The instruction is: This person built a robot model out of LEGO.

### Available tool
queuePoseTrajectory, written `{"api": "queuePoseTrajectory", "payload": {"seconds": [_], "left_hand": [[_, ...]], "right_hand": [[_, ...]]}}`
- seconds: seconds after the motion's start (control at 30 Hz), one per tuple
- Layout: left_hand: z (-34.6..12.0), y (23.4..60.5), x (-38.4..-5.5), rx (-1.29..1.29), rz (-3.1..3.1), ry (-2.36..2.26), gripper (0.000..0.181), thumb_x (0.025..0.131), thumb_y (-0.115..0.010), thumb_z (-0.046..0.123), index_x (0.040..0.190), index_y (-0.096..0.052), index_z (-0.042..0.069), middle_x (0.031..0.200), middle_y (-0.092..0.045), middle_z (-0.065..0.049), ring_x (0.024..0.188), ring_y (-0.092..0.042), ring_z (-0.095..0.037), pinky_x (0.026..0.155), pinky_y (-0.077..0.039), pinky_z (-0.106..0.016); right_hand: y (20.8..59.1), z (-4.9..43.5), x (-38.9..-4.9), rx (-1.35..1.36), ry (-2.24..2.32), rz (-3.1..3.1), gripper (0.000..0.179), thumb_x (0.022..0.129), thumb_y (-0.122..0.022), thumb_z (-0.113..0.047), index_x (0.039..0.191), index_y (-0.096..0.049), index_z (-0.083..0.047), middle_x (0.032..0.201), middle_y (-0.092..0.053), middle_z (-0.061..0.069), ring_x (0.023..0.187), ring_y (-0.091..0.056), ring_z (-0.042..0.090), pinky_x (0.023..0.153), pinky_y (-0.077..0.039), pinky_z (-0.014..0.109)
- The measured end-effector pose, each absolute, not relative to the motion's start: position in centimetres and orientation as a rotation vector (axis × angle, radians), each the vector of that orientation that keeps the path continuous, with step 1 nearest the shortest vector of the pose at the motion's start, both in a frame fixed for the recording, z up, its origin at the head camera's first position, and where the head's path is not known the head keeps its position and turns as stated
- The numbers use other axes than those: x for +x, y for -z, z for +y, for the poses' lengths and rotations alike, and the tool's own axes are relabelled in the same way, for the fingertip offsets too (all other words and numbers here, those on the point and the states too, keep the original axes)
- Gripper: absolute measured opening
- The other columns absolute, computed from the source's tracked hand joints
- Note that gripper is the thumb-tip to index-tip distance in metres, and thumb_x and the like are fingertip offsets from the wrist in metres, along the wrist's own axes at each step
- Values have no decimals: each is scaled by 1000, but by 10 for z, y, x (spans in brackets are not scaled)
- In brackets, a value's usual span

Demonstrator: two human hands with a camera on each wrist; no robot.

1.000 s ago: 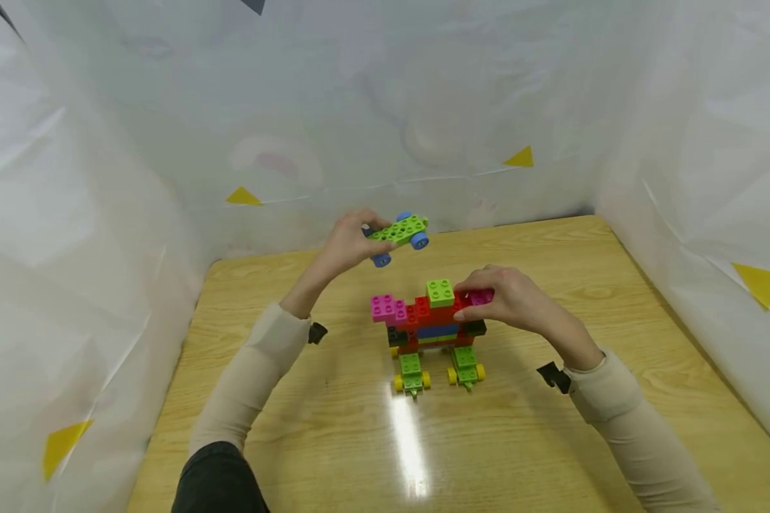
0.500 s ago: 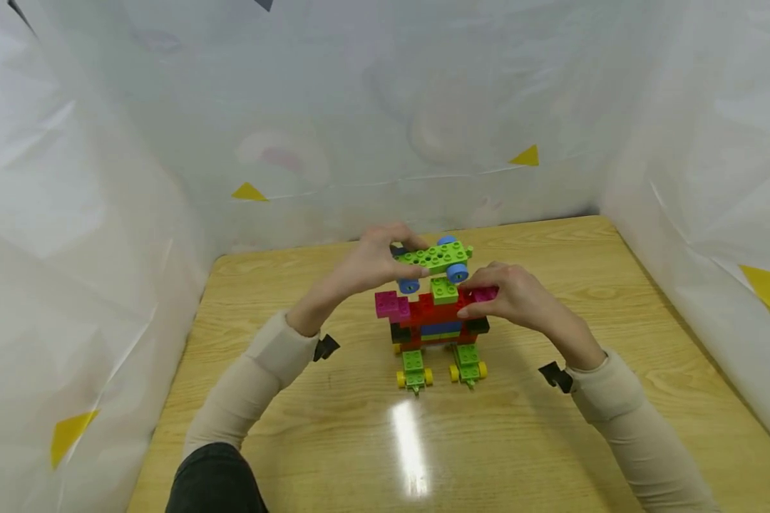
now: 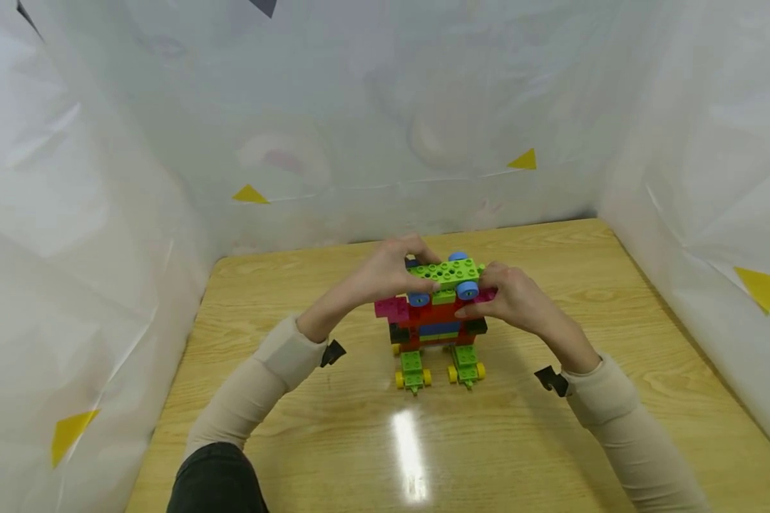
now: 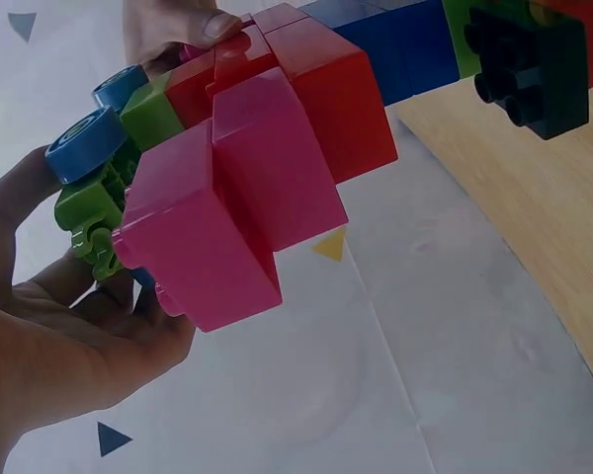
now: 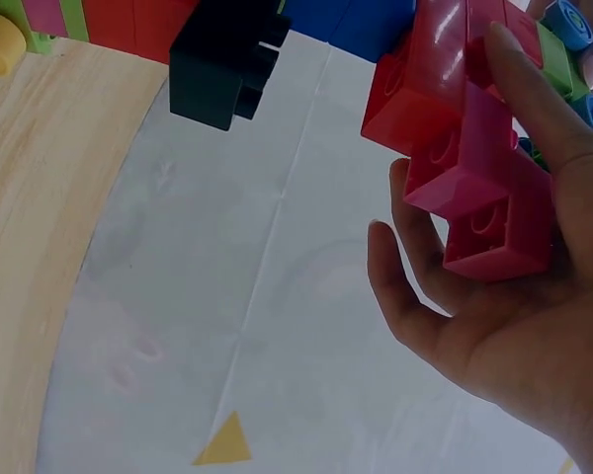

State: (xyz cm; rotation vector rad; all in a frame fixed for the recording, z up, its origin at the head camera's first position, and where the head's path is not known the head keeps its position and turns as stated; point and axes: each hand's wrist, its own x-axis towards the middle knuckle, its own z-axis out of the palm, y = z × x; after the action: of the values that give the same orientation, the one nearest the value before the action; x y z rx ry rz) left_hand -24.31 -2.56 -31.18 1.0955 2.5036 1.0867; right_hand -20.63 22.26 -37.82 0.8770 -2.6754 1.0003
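A toy-brick build (image 3: 439, 313) stands on the table, with red, blue, black and pink bricks above two green wheeled bases (image 3: 412, 363) with yellow wheels. My left hand (image 3: 385, 274) grips a green wheeled base (image 3: 449, 272) with blue wheels between thumb and fingers. That base sits at the green brick (image 3: 443, 296) on top of the build; whether it is fully pressed on cannot be told. My right hand (image 3: 516, 299) holds the build's upper right end, thumb on the red bricks (image 5: 415, 89) and fingers behind the pink bricks (image 5: 494, 212).
The wooden table (image 3: 321, 442) extends around the build, with a bright reflection in front. White sheeting (image 3: 359, 107) with yellow triangles (image 3: 250, 194) walls the back and both sides. A black brick (image 5: 222, 69) juts out from the build's side.
My left hand has carried the blue-wheeled green base rightward and down, from beside the build onto its top green brick. My right hand keeps its hold on the build.
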Motion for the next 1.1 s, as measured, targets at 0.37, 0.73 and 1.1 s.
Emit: {"api": "queuePoseTrajectory", "payload": {"seconds": [0.37,0.73,1.1], "left_hand": [[-23,308,-236,1074,2502,-1067,33,83,-76,22,112,-67,8,103,-58,0,92,-55,-14,80,-46,-26],[-24,307,-236,1123,2495,-1049,30,83,-76,19,108,-67,6,102,-59,-2,91,-55,-16,79,-45,-26],[-19,301,-237,1124,2522,-958,31,83,-77,21,109,-67,7,103,-60,-2,91,-55,-14,80,-46,-26]], "right_hand": [[384,219,-208,904,-1057,-2613,23,69,-88,-22,82,-72,-13,87,-58,-4,75,-49,13,63,-42,32],[384,219,-207,906,-1057,-2600,23,68,-89,-21,79,-70,-14,86,-56,-6,73,-47,12,61,-42,29],[382,220,-208,896,-1045,-2635,23,70,-88,-23,83,-72,-12,88,-59,-4,75,-49,13,62,-43,30]]}}
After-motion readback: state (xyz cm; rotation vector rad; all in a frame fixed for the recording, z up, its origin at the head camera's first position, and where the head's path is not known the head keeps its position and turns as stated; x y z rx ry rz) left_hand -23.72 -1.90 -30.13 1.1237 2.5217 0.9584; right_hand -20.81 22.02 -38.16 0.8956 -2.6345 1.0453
